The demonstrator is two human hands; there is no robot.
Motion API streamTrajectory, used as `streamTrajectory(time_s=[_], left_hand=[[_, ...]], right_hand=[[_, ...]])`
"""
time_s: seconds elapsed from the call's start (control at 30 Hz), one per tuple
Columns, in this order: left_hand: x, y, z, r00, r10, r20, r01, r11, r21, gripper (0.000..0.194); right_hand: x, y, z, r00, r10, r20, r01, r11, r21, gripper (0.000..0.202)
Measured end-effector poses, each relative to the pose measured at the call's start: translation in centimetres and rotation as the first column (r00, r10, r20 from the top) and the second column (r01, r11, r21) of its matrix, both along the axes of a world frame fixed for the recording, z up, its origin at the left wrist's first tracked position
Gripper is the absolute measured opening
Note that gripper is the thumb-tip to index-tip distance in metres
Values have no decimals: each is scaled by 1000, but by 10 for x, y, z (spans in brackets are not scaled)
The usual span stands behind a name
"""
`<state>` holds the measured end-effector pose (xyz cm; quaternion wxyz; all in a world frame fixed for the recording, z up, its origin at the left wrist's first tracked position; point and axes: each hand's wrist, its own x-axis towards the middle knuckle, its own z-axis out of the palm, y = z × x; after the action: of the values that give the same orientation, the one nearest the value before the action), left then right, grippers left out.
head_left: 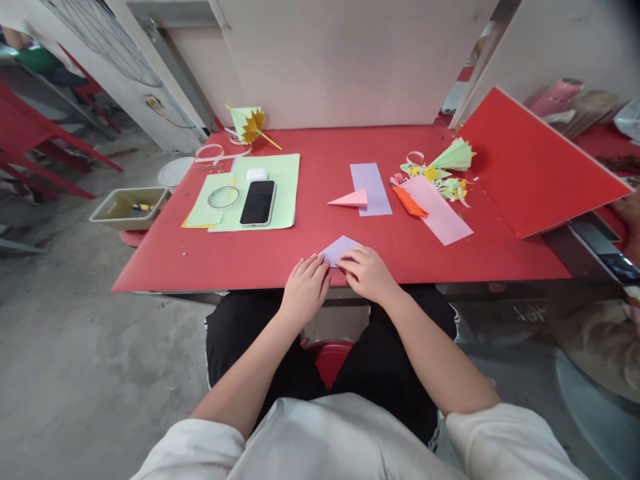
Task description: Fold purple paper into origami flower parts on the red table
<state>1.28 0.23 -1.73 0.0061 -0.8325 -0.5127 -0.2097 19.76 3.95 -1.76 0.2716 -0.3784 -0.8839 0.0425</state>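
Note:
A folded lavender paper (342,248), pointed at its far end, lies at the table's near edge between my hands. My left hand (306,288) rests with its fingers stretched out flat, the tips touching the paper's left corner. At the right corner, my right hand (369,272) has its fingers bent and closed on the paper. Beyond them, a folded pink paper cone (351,199) overlaps a flat lavender strip (373,189). To the right, an orange cutter-like tool (410,202) lies against a pink paper strip (439,212).
At left, a phone (258,203), a white case (257,174) and a tape roll (223,197) rest on green paper sheets (287,170). Paper scraps (453,187) lie at right before a slanted red board (545,167). A bin (113,208) stands left of the table.

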Motion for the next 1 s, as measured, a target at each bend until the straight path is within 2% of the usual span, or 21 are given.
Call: streamTrajectory(time_s=[0.17, 0.37, 0.57, 0.7, 0.8, 0.9, 0.97, 1.0], left_hand=[[-6, -5, 2, 994, -25, -109, 19, 998, -52, 43], [-17, -8, 3, 977, -41, -207, 26, 997, -78, 54], [-32, -8, 5, 972, 0, -237, -19, 997, -80, 58], [-28, -7, 9, 976, 6, -219, -18, 998, -52, 63], [-18, -6, 9, 980, -12, -199, 8, 1000, -22, 68], [-9, -9, 4, 975, -103, -197, 98, 995, -34, 62], [-5, -14, -2, 978, -120, -173, 120, 993, -10, 52], [-4, -17, -5, 983, -108, -151, 112, 994, 20, 46]], right_hand=[[-7, -7, 0, 993, -15, 116, 15, 1000, -5, 33], [10, -24, -1, 977, -76, 202, 89, 994, -56, 39], [19, -29, -2, 973, -112, 204, 131, 988, -82, 38], [19, -28, -3, 980, -101, 169, 114, 991, -70, 37], [18, -27, -3, 990, -97, 102, 105, 991, -86, 34], [20, -26, -1, 985, -138, -103, 125, 985, -119, 24], [23, -28, 1, 921, -228, -316, 181, 969, -171, 21], [25, -30, 2, 858, -297, -418, 222, 950, -221, 21]])
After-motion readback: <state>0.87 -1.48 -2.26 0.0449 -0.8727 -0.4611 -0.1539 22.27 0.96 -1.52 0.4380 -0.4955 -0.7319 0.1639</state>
